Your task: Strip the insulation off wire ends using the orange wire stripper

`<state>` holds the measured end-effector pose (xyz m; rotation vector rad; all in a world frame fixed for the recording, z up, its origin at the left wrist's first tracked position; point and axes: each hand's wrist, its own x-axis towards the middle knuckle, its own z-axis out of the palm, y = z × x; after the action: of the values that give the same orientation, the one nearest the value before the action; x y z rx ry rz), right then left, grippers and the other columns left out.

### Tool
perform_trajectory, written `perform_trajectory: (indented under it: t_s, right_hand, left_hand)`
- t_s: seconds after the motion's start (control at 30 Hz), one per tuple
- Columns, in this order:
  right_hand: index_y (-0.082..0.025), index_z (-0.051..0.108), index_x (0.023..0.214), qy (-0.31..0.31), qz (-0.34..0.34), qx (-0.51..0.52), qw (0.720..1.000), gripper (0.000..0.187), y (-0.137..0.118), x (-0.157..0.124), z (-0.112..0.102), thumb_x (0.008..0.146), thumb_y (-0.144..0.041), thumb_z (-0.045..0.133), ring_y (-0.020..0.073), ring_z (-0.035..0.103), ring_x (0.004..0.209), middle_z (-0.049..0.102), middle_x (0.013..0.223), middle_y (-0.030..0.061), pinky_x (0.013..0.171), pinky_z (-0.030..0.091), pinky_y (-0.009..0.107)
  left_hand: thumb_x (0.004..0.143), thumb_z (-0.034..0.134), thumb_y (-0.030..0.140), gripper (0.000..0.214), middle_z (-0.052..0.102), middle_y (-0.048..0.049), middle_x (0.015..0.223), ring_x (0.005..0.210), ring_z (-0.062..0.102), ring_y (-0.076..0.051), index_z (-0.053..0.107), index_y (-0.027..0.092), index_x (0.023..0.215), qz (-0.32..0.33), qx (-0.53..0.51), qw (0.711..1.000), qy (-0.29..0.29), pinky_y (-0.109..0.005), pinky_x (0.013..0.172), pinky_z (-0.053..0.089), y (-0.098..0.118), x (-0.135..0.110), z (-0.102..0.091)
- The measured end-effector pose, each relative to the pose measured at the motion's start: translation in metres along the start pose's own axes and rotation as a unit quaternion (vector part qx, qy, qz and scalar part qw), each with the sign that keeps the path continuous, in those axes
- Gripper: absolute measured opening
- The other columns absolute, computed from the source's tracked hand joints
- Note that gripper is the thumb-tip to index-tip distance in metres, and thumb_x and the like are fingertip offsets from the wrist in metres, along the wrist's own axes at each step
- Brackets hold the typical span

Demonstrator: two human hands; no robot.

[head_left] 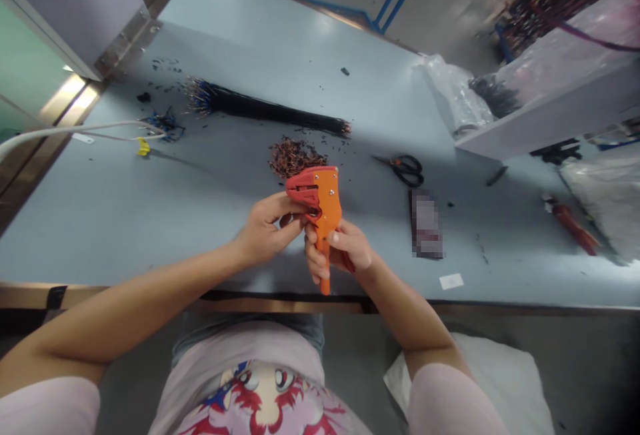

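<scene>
An orange and red wire stripper (327, 205) is held nearly upright in front of me, its red jaws pointing left. My right hand (345, 248) wraps round its handles. With bent fingers, my left hand (273, 225) grips the red part just below the jaws; whether a small piece is pinched there too is hidden. Right behind the tool lies a heap of short copper-coloured pieces (295, 156). Farther back, a long bundle of black wires (275, 111) rests on the table, with bare ends at the right and blue bits at the left end.
Black-handled scissors (411, 169) and a blurred-out phone-like item (427, 223) lie to the right on the table (200, 195). A white cable (75, 128) with a yellow tag (143, 147) comes in from the left. A red-handled tool (573, 225) and plastic bags (455, 95) lie farther right.
</scene>
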<state>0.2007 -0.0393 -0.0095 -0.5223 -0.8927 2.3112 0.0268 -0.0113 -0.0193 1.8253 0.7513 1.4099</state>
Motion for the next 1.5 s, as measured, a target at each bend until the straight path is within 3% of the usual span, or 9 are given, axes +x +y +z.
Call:
perform_trajectory:
  t_s: [0.3, 0.53, 0.67, 0.8, 0.9, 1.1, 1.27, 1.4, 1.5]
  right_hand:
    - [-0.016, 0.05, 0.086, 0.032, -0.006, -0.024, 0.999, 0.031, 0.0, 0.001, 0.006, 0.084, -0.044, 0.063, 0.0077, 0.05, 0.04, 0.054, 0.056, -0.0053, 0.043, 0.05, 0.025]
    - [-0.018, 0.045, 0.076, 0.064, -0.011, -0.009, 0.998, 0.033, 0.002, 0.005, 0.004, 0.085, -0.046, 0.06, 0.0031, 0.032, 0.03, 0.043, 0.047, -0.0102, 0.033, 0.038, 0.017]
    - [-0.019, 0.048, 0.085, 0.073, -0.016, 0.015, 0.997, 0.039, -0.005, 0.007, -0.007, 0.078, -0.055, 0.062, 0.0066, 0.042, 0.039, 0.05, 0.057, -0.0073, 0.042, 0.047, 0.023]
    - [-0.018, 0.052, 0.097, 0.119, -0.058, 0.031, 0.991, 0.041, -0.02, 0.006, -0.017, 0.08, -0.056, 0.055, 0.012, 0.054, 0.059, 0.054, 0.071, -0.002, 0.062, 0.053, 0.032]
    - [-0.019, 0.053, 0.098, 0.145, -0.078, 0.021, 0.986, 0.035, -0.027, 0.006, -0.018, 0.087, -0.051, 0.045, 0.0145, 0.056, 0.067, 0.055, 0.077, 0.0007, 0.07, 0.052, 0.035]
    - [-0.018, 0.056, 0.1, 0.143, -0.073, 0.004, 0.987, 0.034, -0.021, 0.006, -0.015, 0.086, -0.047, 0.047, 0.0172, 0.058, 0.073, 0.057, 0.083, 0.0035, 0.075, 0.051, 0.038]
    - [-0.018, 0.058, 0.099, 0.156, -0.085, 0.015, 0.984, 0.03, -0.021, 0.007, -0.017, 0.085, -0.043, 0.051, 0.0174, 0.06, 0.073, 0.06, 0.085, 0.0038, 0.075, 0.052, 0.038]
    - [-0.018, 0.06, 0.098, 0.176, -0.104, 0.022, 0.978, 0.026, -0.023, 0.008, -0.021, 0.085, -0.039, 0.05, 0.0178, 0.061, 0.074, 0.061, 0.083, 0.0043, 0.075, 0.053, 0.037]
    - [-0.017, 0.06, 0.096, 0.193, -0.103, 0.027, 0.975, 0.026, -0.023, 0.009, -0.023, 0.084, -0.038, 0.051, 0.018, 0.061, 0.073, 0.061, 0.083, 0.0047, 0.074, 0.054, 0.036]
  left_hand:
    - [0.08, 0.059, 0.009, 0.011, 0.066, 0.0009, 0.075, 0.057, 0.048, -0.004, 0.066, 0.016, 0.085, -0.03, -0.004, 1.0, -0.002, -0.013, 0.049, 0.036, 0.002, 0.0, -0.001]
    - [0.082, 0.058, 0.019, 0.014, 0.067, -0.0017, 0.077, 0.061, 0.053, -0.008, 0.068, 0.015, 0.091, -0.142, -0.02, 0.99, 0.001, -0.019, 0.055, 0.041, 0.0, -0.002, 0.001]
    - [0.083, 0.056, 0.02, 0.015, 0.066, -0.002, 0.078, 0.065, 0.056, -0.01, 0.068, 0.016, 0.089, -0.15, 0.091, 0.984, -0.04, -0.022, 0.061, 0.044, -0.011, 0.005, -0.009]
    - [0.083, 0.055, 0.023, 0.017, 0.064, -0.0049, 0.094, 0.086, 0.059, -0.017, 0.07, 0.02, 0.091, -0.11, 0.339, 0.932, -0.07, -0.028, 0.073, 0.045, -0.031, 0.017, -0.033]
    - [0.082, 0.056, 0.027, 0.022, 0.059, -0.0075, 0.108, 0.099, 0.056, -0.023, 0.068, 0.023, 0.1, -0.124, 0.435, 0.889, -0.068, -0.034, 0.081, 0.046, -0.038, 0.023, -0.045]
    - [0.076, 0.06, 0.055, 0.06, 0.059, -0.0087, 0.114, 0.105, 0.056, -0.026, 0.052, 0.023, 0.126, -0.201, 0.43, 0.877, -0.072, -0.037, 0.089, 0.045, -0.027, 0.03, -0.047]
    - [0.081, 0.053, 0.047, 0.047, 0.067, -0.0028, 0.086, 0.083, 0.063, -0.022, 0.05, 0.023, 0.122, -0.299, 0.422, 0.855, -0.041, -0.031, 0.07, 0.046, -0.028, 0.038, -0.062]
    - [0.081, 0.049, 0.044, 0.029, 0.069, -0.0062, 0.084, 0.083, 0.064, -0.026, 0.065, 0.021, 0.087, -0.322, 0.465, 0.81, -0.152, -0.031, 0.064, 0.044, -0.035, 0.039, -0.076]
    - [0.084, 0.046, 0.043, 0.031, 0.07, -0.0061, 0.084, 0.081, 0.064, -0.024, 0.069, 0.021, 0.081, -0.288, 0.408, 0.831, -0.246, -0.03, 0.066, 0.044, -0.036, 0.036, -0.073]
